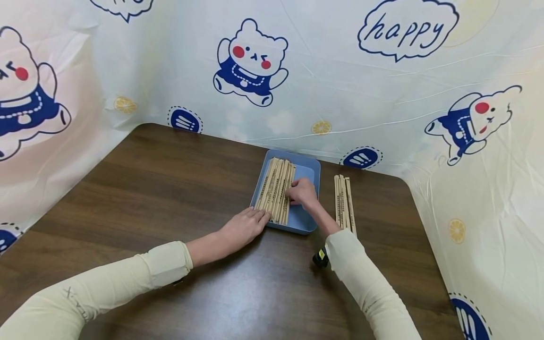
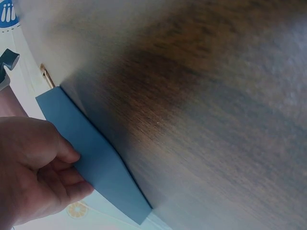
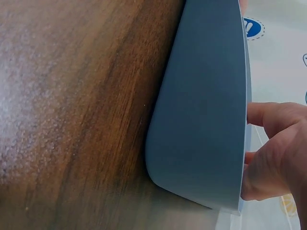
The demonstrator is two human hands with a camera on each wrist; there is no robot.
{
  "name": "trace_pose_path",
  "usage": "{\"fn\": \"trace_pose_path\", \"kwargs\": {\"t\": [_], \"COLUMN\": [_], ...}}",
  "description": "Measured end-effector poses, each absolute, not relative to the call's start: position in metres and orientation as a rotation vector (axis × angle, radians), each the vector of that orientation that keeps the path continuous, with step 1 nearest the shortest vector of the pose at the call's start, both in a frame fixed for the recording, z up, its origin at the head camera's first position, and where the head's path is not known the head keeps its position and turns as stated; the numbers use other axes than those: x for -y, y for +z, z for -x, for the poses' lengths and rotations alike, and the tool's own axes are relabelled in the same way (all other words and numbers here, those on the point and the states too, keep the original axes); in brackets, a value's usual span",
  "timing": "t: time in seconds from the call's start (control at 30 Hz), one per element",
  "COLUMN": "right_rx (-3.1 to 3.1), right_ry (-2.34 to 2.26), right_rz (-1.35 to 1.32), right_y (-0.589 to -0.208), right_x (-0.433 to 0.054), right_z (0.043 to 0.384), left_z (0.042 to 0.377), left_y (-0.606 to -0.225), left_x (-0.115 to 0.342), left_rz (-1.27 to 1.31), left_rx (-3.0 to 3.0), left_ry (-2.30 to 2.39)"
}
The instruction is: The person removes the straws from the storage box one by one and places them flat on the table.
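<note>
A blue tray [image 1: 305, 225] holds a row of chopsticks [image 1: 272, 189] in printed brown paper wrappers, laid side by side on its left. My left hand [image 1: 245, 227] rests at the near left corner, fingers lying across the rim by the wrappers' ends. The left wrist view shows thumb and fingertips of this hand [image 2: 43, 172] against the tray wall [image 2: 103, 158]. Inside the tray, my right hand [image 1: 303, 192] has its bent fingers at the row's right edge, pinching a wrapped pair there. The tray wall [image 3: 201, 105] hides those fingertips from the right wrist view.
More wrapped chopsticks [image 1: 343, 203] lie on the brown table [image 1: 191, 174] to the right of the tray, partly behind my right forearm. A black wrist camera [image 1: 320, 258] sits by the right cuff. A printed cloth [image 1: 306, 94] hangs behind the table.
</note>
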State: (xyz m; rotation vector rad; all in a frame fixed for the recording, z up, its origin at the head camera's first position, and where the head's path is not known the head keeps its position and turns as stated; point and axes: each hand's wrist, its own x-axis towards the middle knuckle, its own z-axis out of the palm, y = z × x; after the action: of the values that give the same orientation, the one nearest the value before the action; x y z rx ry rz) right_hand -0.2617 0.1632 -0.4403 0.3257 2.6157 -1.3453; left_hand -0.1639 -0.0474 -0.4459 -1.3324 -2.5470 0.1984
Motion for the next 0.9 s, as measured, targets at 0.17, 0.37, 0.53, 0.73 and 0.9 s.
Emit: {"fn": "trace_pose_path", "kwargs": {"t": [0.17,0.37,0.53,0.73,0.9], "right_rx": [-2.646,-2.616,-2.505,-2.396,-2.374], "right_ry": [-1.302,-1.353,-1.447,-1.553,-1.577], "right_rz": [-0.3,-0.279,-0.355,-0.395,-0.379], "right_y": [-0.441,-0.44,-0.439,-0.435,-0.426], "right_x": [-0.164,-0.166,-0.171,-0.177,-0.181], "right_z": [0.262,0.259,0.259,0.258,0.257], "left_z": [0.163,0.163,0.163,0.164,0.165], "left_y": [-0.445,-0.447,-0.448,-0.448,-0.447], "left_x": [0.047,0.047,0.046,0.046,0.046], "left_rz": [1.332,1.333,1.336,1.34,1.331], "left_rx": [2.557,2.55,2.536,2.555,2.546], "left_ry": [0.218,0.211,0.204,0.208,0.222]}}
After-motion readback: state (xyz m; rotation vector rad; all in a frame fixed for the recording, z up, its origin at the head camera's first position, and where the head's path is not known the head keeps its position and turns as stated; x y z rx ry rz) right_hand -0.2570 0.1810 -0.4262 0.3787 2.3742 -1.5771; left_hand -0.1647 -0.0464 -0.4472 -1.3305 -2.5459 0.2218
